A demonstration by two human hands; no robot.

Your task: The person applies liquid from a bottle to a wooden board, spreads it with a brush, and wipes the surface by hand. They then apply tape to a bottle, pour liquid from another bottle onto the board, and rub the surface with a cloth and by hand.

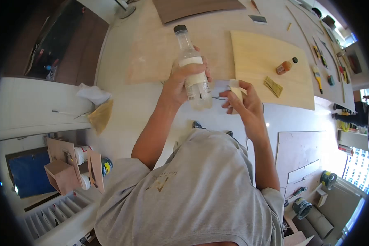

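My left hand [183, 78] is wrapped round a clear plastic bottle [199, 92] with a black cap and a pale label. The bottle is nearly upright in view, tilted slightly to the left, and looks whitish or cloudy near its base. To the right of it, my right hand [246, 102] is closed on a small cream-coloured piece [235, 91] with a pale, translucent upper end; its kind I cannot make out. On the light plywood board beyond lie a small bottle [286, 66] with orange-brown contents and a folded yellowish piece [273, 87].
The worktable [151, 53] carries a brown panel [192, 9], a plywood board [258, 61] and hand tools, including a yellow-handled one [317, 80]. White and tan cloth-like pieces [100, 117] hang at the left. Paint buckets [302, 208] stand at lower right. Another person [356, 117] is at far right.
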